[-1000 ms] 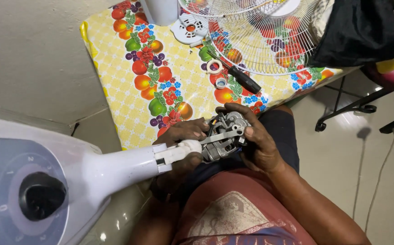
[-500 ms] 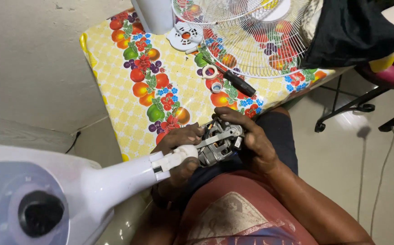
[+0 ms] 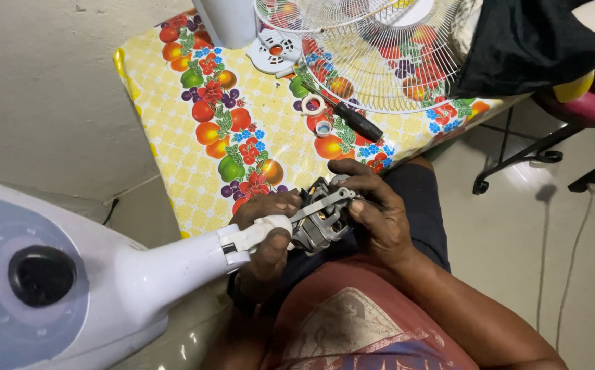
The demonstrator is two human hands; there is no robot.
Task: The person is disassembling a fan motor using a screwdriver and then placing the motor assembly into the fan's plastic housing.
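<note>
Both hands' [image 3: 270, 236] grip unchanged on fan motor [image 3: 321, 219]

My left hand [image 3: 267, 236] is curled, knuckles up, fingers closed. My right hand [image 3: 376, 212] cups inward, fingertips bent, forearm angled across my lap.

surface [image 3: 174, 147]: fruit-print cloth | just beyond right hand [image 3: 377, 214]: screwdriver [image 3: 352, 118], two white rings [image 3: 313, 105] | farther: fan grille [image 3: 380, 58]
</note>
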